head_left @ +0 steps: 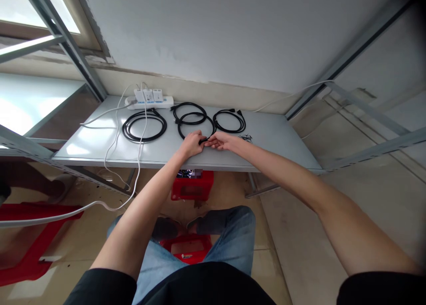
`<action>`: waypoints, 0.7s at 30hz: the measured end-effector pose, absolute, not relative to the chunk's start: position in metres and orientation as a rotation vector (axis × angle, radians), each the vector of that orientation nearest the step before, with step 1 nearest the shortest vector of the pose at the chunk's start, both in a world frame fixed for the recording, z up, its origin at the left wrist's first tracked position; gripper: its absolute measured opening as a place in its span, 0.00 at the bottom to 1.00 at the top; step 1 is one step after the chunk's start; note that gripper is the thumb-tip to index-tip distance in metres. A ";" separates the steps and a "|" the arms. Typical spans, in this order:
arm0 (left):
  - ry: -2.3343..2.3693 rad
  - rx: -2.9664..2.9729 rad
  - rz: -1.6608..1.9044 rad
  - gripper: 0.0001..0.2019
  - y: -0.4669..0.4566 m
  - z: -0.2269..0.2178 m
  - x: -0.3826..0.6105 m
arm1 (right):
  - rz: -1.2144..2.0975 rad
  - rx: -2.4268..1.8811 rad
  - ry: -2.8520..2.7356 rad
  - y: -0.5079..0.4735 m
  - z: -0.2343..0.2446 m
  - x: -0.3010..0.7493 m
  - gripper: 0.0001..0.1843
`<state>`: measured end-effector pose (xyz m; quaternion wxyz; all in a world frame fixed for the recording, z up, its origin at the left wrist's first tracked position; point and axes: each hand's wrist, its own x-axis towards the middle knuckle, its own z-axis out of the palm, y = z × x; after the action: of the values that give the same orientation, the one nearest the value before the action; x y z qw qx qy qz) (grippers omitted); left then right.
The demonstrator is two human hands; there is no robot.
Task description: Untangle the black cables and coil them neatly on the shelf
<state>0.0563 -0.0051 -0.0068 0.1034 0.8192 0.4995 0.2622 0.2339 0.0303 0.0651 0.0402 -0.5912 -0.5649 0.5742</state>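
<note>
My left hand (194, 144) is closed on the near side of a coiled black cable (179, 128) lying on the grey shelf (159, 154). Facing it, my right hand (218, 141) pinches the same cable with its fingers together. Anything small between the fingertips is hidden. Just behind, partly overlapped by the held coil, lies a second black coil (190, 103). Another coil (144, 140) rests to the left, and one with plug ends (229, 131) to the right. Short dark ties (246, 138) are scattered beside my right wrist.
A white power strip (166, 102) with chargers stands at the back left, and white cords (140, 150) hang over the shelf's front edge. Metal uprights (80, 61) frame both sides. Under the shelf is a red stool (193, 187) with a phone-like screen (189, 174) on it.
</note>
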 end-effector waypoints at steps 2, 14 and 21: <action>1.464 2.425 0.767 0.16 -0.005 -0.006 0.056 | 1.880 -1.764 -1.670 0.032 0.062 0.238 0.14; 1.503 2.438 0.746 0.12 -0.001 -0.011 0.057 | -0.179 -1.184 -3.197 0.018 0.068 0.235 0.15; 1.487 2.467 0.732 0.11 -0.002 -0.009 0.057 | -0.678 -0.682 -3.467 0.018 0.078 0.230 0.17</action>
<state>0.0567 -0.0021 -0.0090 0.0849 0.8270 0.4986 0.2454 0.2304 0.0175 0.0780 -0.2259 -0.1846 -0.9387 -0.1835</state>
